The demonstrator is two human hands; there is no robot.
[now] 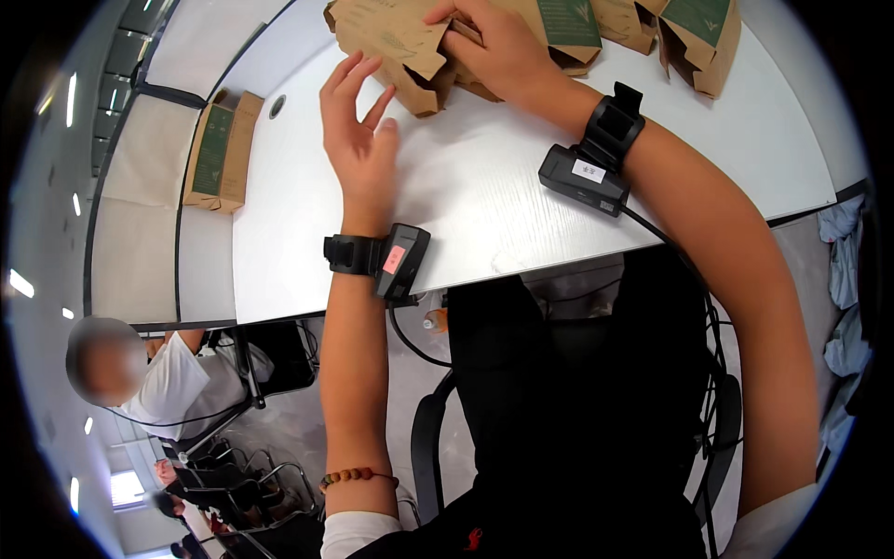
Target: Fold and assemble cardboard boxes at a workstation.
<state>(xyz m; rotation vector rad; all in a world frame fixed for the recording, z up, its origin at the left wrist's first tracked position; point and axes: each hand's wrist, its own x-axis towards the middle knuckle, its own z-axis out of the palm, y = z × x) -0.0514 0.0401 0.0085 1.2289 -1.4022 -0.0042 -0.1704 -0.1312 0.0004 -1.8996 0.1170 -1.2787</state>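
At the far edge of the view lies a crumpled brown kraft-paper carton with an open, torn-looking end. My right hand reaches over from the right, its thumb and fingers closed on the carton's edge. Just left of the carton's near corner, my left hand is raised with its fingers spread and nothing in them. Beside my right hand is another brown carton with a green panel. A similar open-ended carton sits farther right. Each wrist wears a black strap with a small black device.
The white table curves beneath my hands. An upright brown carton with a green side stands against the pale partition at left. A person in a white shirt sits beyond it. Black cables trail from my wrist devices.
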